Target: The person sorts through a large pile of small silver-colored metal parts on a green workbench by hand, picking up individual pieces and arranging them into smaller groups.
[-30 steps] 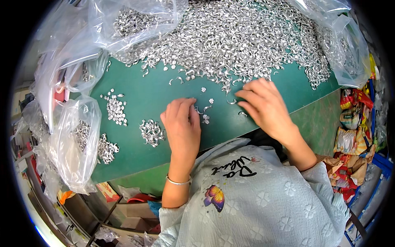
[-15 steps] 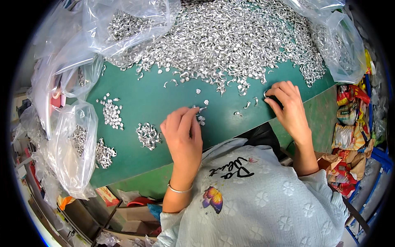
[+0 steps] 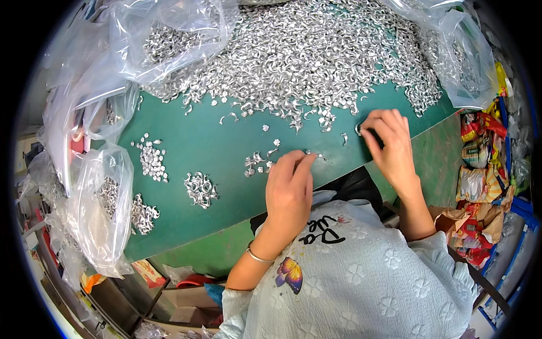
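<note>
My left hand (image 3: 291, 183) is over the green table (image 3: 237, 150), fingers bent down and drawn together at a small silvery metal piece (image 3: 307, 151) that shows only partly at the fingertips. Another curved metal piece (image 3: 322, 157) lies just right of them. Farther right, my right hand (image 3: 389, 148) pinches a curved silvery metal piece (image 3: 358, 130) between thumb and fingers, close to the tabletop. One loose curved piece (image 3: 345, 138) lies between the hands. Left of my left hand is a loose cluster of curved and flower-shaped pieces (image 3: 258, 160).
A big heap of curved metal pieces (image 3: 305, 56) covers the table's far side. Small piles of flower-shaped pieces (image 3: 152, 161) and curved pieces (image 3: 200, 189) sit on the left. Clear plastic bags (image 3: 99, 209) stand at the left edge; another bag (image 3: 468, 62) is far right.
My left hand has moved right, away from the cluster, which now shows more fully. The right hand keeps its pinch near the same spot. Fewer loose pieces show between the hands.
</note>
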`<control>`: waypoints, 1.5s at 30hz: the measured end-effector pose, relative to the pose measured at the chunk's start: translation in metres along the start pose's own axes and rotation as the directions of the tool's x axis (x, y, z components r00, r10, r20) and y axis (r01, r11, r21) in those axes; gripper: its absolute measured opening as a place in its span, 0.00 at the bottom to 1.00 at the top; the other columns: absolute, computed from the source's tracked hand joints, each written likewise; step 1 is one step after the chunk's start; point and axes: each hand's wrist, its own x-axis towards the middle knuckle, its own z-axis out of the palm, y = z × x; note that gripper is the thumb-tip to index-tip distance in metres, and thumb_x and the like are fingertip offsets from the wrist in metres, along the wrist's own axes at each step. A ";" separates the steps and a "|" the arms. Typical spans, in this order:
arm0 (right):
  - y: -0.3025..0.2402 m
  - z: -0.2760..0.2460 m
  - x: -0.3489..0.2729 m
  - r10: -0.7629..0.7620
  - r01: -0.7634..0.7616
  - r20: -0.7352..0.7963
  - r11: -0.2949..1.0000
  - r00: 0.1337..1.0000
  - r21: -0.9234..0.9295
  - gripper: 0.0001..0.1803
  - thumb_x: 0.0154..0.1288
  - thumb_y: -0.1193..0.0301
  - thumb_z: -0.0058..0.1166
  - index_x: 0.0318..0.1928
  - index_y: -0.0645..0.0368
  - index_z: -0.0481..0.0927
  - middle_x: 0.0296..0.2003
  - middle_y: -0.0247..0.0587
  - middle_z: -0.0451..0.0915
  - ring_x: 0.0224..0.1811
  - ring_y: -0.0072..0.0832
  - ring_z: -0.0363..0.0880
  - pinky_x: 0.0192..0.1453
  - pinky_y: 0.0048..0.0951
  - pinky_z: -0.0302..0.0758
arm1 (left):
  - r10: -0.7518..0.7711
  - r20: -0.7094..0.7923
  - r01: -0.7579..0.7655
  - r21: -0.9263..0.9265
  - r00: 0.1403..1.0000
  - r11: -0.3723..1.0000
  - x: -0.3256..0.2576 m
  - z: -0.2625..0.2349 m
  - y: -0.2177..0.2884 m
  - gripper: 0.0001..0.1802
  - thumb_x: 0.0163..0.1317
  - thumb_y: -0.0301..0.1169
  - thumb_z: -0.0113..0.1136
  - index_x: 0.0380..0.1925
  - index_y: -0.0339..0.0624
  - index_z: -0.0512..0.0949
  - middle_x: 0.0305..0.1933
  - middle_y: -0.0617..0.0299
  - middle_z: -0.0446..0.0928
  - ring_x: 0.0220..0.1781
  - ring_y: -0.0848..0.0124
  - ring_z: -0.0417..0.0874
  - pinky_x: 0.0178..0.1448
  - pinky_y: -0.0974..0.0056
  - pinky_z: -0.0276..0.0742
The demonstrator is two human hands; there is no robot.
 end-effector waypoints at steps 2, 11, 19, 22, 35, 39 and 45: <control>0.008 0.000 -0.003 0.077 -0.079 -0.032 0.995 0.997 -0.064 0.06 0.54 0.77 0.63 0.34 0.58 0.79 0.36 0.35 0.76 0.40 0.36 0.72 0.43 0.35 0.64 | 0.094 0.028 -0.094 0.006 0.995 0.996 0.002 0.008 -0.004 0.14 0.54 0.13 0.61 0.42 0.34 0.80 0.42 0.54 0.76 0.37 0.60 0.77 0.42 0.59 0.74; 0.009 0.005 -0.008 0.118 -0.117 -0.006 0.989 0.993 0.092 0.10 0.56 0.75 0.63 0.39 0.60 0.80 0.37 0.39 0.75 0.42 0.38 0.73 0.47 0.37 0.69 | 0.150 0.147 -0.158 0.044 0.978 0.986 0.012 0.020 0.002 0.12 0.55 0.17 0.63 0.41 0.33 0.80 0.40 0.54 0.73 0.39 0.59 0.76 0.43 0.58 0.74; 0.026 0.000 -0.014 0.051 -0.062 0.072 0.985 0.996 0.161 0.08 0.55 0.78 0.62 0.37 0.61 0.80 0.36 0.40 0.74 0.42 0.40 0.73 0.46 0.37 0.70 | 0.205 0.101 -0.198 -0.077 0.974 0.977 0.037 0.040 0.022 0.11 0.56 0.18 0.63 0.40 0.35 0.79 0.39 0.53 0.72 0.39 0.57 0.76 0.43 0.58 0.74; 0.037 -0.001 -0.015 0.096 -0.095 0.003 0.985 0.995 0.141 0.07 0.55 0.80 0.61 0.36 0.62 0.79 0.35 0.42 0.75 0.41 0.41 0.74 0.46 0.38 0.70 | 0.290 0.091 -0.285 -0.061 0.953 0.957 0.061 0.073 0.041 0.10 0.58 0.20 0.61 0.40 0.36 0.80 0.40 0.53 0.72 0.41 0.57 0.76 0.43 0.57 0.74; 0.043 -0.008 -0.012 0.140 -0.121 -0.055 0.957 0.989 0.262 0.11 0.56 0.81 0.60 0.41 0.64 0.81 0.37 0.44 0.76 0.42 0.43 0.75 0.48 0.38 0.72 | 0.323 0.251 -0.384 0.255 0.913 0.887 0.044 0.076 0.032 0.20 0.58 0.24 0.58 0.53 0.35 0.75 0.56 0.51 0.72 0.61 0.54 0.71 0.60 0.54 0.66; 0.036 -0.008 -0.004 0.108 -0.104 -0.008 0.973 0.994 0.208 0.10 0.56 0.78 0.62 0.40 0.61 0.81 0.38 0.41 0.77 0.43 0.40 0.75 0.47 0.37 0.71 | 0.297 0.253 -0.327 0.085 0.921 0.941 0.026 0.045 0.014 0.22 0.48 0.16 0.54 0.47 0.31 0.77 0.54 0.49 0.74 0.58 0.51 0.74 0.61 0.51 0.72; 0.003 0.018 0.010 -0.084 0.089 -0.031 0.951 0.996 0.297 0.11 0.55 0.77 0.61 0.41 0.59 0.81 0.37 0.39 0.75 0.43 0.38 0.74 0.46 0.36 0.69 | 0.221 0.197 -0.253 0.153 0.955 0.955 0.003 0.014 0.003 0.21 0.47 0.13 0.58 0.46 0.31 0.78 0.51 0.49 0.76 0.54 0.49 0.76 0.58 0.52 0.74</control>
